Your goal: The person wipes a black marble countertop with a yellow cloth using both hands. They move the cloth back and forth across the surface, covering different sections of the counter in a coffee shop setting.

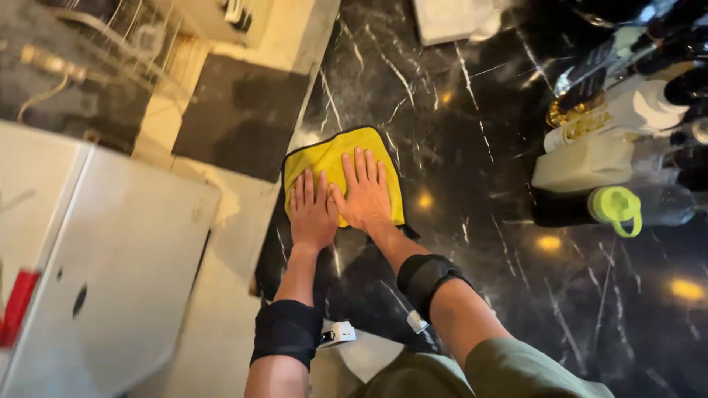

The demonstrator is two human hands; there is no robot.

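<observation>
- Both forearms enter from the near edge, each with a black strap [287, 332] around it; a small white device [338, 334] hangs at the left strap.
- Left hand [313, 214]: flat, palm down, fingers stretched out and close together, resting on the near left part of a yellow cloth [333, 158]. It grips nothing.
- Right hand [365, 195]: flat, palm down, fingers slightly spread, pressed on the middle of the cloth, just beside the left hand with thumbs touching or nearly so. It grips nothing.
- Cloth: roughly square with a dark border, lying flat on a black marbled counter [472, 243] near its left edge. It sits slightly turned, the far right corner pointing far and right; no clear long axis.
- Fingers of both hands point toward the far side.
- Right of the cloth, well apart: a clear bottle with a green lid [618, 206] on its side, a white container [586, 162] and dark bottles [686, 51] beyond.
- Left, below the counter: a white appliance [110, 258].
</observation>
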